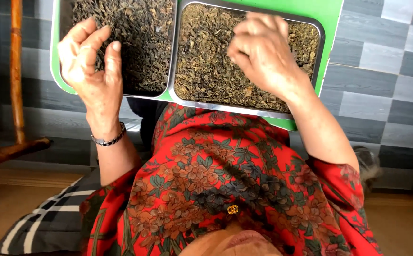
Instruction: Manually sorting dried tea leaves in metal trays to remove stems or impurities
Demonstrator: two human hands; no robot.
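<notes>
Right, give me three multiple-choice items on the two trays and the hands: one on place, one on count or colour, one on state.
1. Where is the right hand?
A. Over the right metal tray
B. On the wooden post
C. On the checked cloth

2. What colour is the board under the metal trays?
A. Red
B. Green
C. Blue

3. How is the left hand held?
A. Flat on the floor
B. Fist clenched around a spoon
C. Palm up, fingers loosely curled, at the left metal tray

Answers: 1 A, the hand hovers above the lighter dried leaves. 2 B, green shows at the trays' edges. 3 C, the palm faces the camera; nothing clearly shows in its grip.
</notes>
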